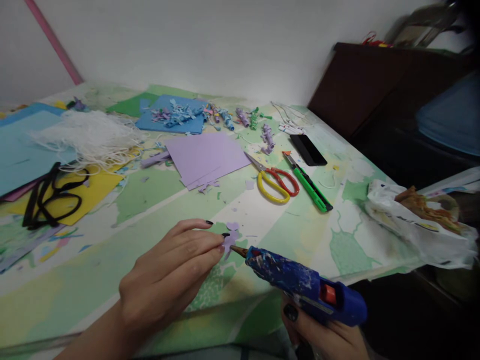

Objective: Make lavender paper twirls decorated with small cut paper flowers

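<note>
My left hand (pixel 168 270) pinches a small purple paper cutout (pixel 229 241) between thumb and fingers, just above the near edge of the table. In my right hand (pixel 318 330) is a blue hot glue gun (pixel 288 272), smeared with dried glue, its nozzle pointing left. The nozzle tip is right at the cutout; whether it touches cannot be made out. Beyond my hands lie purple sheets (pixel 210 155) with small scraps, scissors (pixel 275 185) with one yellow and one red handle, and a green utility knife (pixel 309 185).
A black phone (pixel 308 149) lies behind the knife. Curled fringed paper pieces (pixel 267 137) and blue sheets (pixel 150 122) sit near the wall. On the left are white string (pixel 93 137), black strips (pixel 56 200) and yellow paper (pixel 101 192). A plastic bag (pixel 423 235) rests at the right edge.
</note>
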